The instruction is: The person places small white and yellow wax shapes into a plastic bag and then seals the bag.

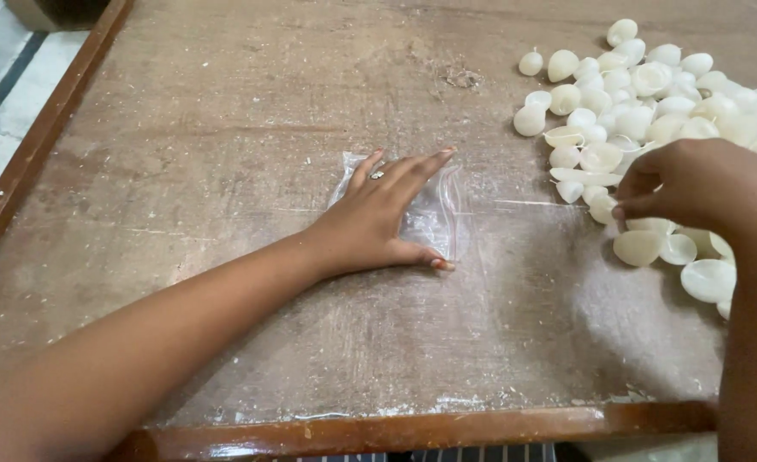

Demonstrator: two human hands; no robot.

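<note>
Two bare hands worked over a worn wooden table (250,94) with a raised reddish-brown rim. The left hand (378,218) lay palm down, its fingers (421,167) stretched long and slightly fanned, the thumb held out to the side, pressing flat a small clear plastic bag (436,218) near the middle of the tabletop. That bag was thin and see-through, wrinkled and glossy where light caught it, roughly rectangular, with a faint reddish line running down its right edge; the scuffed wood showed through it, and whether anything lay inside could not be told. A pale ring sat on one finger of that hand. Just to the right, apart from the bag, the right hand (695,184) hovered over the near edge of a pile of white shells (652,94), its fingers curled in and the fingertips drawn together in a pinch at one pale piece; exactly what it gripped was hidden by the knuckles. These pieces were creamy white, smooth, rounded and cup-like, some lying hollow side up, heaped loosely across the table's upper right corner and thinning out toward the hand. White dusty smears marked the wood around the bag and along the front rim, and a strip of pale tiled floor (2,94) showed beyond the table's left side.
</note>
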